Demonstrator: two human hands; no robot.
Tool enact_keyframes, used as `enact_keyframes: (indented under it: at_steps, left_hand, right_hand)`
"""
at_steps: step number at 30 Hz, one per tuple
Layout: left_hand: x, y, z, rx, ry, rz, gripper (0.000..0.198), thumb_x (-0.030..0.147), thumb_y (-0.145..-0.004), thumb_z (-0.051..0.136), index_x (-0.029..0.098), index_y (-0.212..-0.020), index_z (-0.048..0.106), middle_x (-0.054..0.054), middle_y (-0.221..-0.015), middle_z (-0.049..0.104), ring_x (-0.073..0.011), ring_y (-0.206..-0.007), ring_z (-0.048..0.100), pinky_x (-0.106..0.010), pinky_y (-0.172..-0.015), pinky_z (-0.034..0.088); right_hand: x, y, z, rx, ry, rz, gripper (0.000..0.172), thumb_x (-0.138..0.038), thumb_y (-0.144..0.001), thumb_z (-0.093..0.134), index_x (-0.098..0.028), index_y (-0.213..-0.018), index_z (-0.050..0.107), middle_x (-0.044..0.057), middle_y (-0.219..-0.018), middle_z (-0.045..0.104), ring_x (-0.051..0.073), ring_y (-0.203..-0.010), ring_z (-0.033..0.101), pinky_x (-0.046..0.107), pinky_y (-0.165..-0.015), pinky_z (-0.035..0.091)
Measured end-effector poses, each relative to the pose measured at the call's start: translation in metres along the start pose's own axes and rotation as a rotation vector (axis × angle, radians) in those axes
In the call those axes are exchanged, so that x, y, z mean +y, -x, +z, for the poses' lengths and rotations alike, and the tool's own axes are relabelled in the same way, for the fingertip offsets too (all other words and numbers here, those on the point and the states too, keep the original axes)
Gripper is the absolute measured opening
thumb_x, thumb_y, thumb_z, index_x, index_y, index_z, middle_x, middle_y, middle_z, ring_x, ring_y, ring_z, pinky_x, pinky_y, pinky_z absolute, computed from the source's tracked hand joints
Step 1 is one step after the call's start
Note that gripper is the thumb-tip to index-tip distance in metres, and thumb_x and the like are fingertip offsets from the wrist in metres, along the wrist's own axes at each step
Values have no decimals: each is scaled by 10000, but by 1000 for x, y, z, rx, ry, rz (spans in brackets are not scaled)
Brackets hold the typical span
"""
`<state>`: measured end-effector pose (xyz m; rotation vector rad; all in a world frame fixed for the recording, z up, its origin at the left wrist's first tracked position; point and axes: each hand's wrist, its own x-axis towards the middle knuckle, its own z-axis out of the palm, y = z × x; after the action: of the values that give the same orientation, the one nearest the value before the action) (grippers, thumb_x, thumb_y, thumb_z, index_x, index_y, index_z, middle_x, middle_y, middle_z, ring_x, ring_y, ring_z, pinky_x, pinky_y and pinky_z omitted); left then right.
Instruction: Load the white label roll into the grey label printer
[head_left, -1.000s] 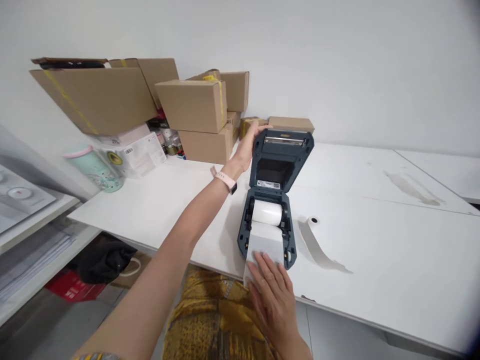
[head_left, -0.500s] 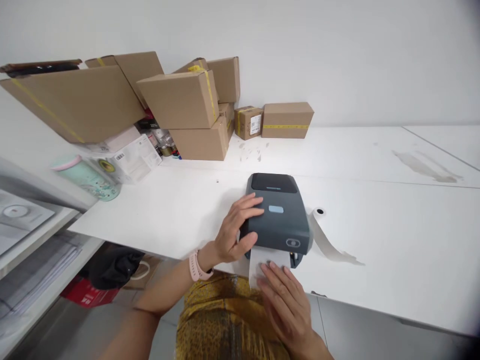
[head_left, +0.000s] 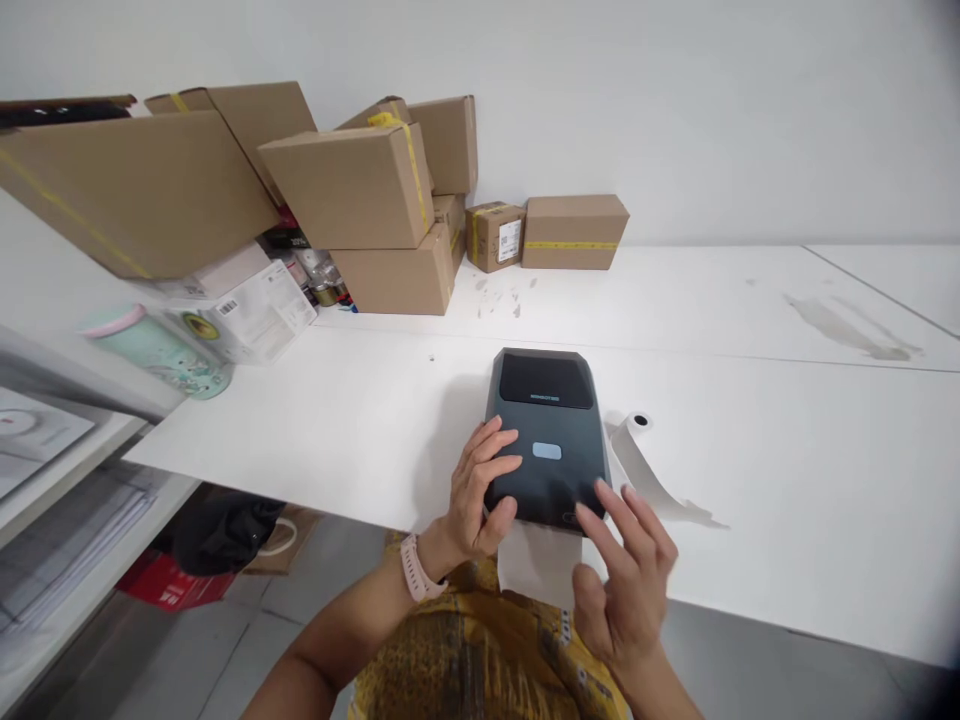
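Observation:
A dark grey-blue label printer (head_left: 547, 425) stands near the table's front edge, its lid down, with a light blue button on top. My left hand (head_left: 484, 490) rests on the printer's left side, fingers apart over the lid. At the front right corner of the printer is my right hand (head_left: 626, 560), fingers spread and the tips at the lid's edge. A white strip of label paper (head_left: 536, 563) hangs out of the printer's front, past the table edge. Just right of the printer lies a small paper roll (head_left: 637, 425) with a loose tail curling across the table.
Stacked cardboard boxes (head_left: 349, 190) fill the back left of the white table (head_left: 750, 460). Two smaller boxes (head_left: 576, 232) stand against the wall. A mint tumbler (head_left: 165, 350) and a white box (head_left: 255, 310) are at left, beside a shelf (head_left: 97, 500) of papers.
The printer's lid has come down at the front and looks fully lowered. My right hand has left the paper strip and moved up and right to the lid's corner. My left hand stays on the printer.

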<state>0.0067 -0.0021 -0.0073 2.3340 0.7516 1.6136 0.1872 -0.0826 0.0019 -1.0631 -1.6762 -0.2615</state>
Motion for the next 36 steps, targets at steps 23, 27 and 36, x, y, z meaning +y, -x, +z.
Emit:
enact_keyframes:
  at_steps: [23, 27, 36]
  left_hand:
    - [81, 73, -3, -146, 696, -1248, 500, 689, -940, 465, 219, -946, 637, -10, -664, 590, -158, -544, 578, -283, -497, 455]
    - [81, 48, 1, -489, 930, -1436, 724, 908, -750, 482, 197, -668, 584, -9, -564, 537, -108, -405, 454, -266, -412, 316]
    - [81, 35, 8, -413, 752, -1491, 617, 847, -765, 552, 233, -711, 510, 45, -566, 461, -89, -462, 368, -269, -456, 288]
  right_hand:
    - [19, -21, 21, -204, -21, 25, 470, -163, -1022, 382, -232, -1449, 568, 88, -1379, 677, 242, -1329, 574, 454, -1191, 317]
    - [17, -21, 23, -178, 3, 40, 487, -124, -998, 432, -250, -1449, 568, 74, -1341, 702, 240, -1289, 600, 462, -1181, 332]
    - [16, -22, 22, -184, 4, 37, 469, -86, -978, 462, -225, -1405, 597, 86, -1326, 706, 245, -1286, 599, 469, -1174, 337]
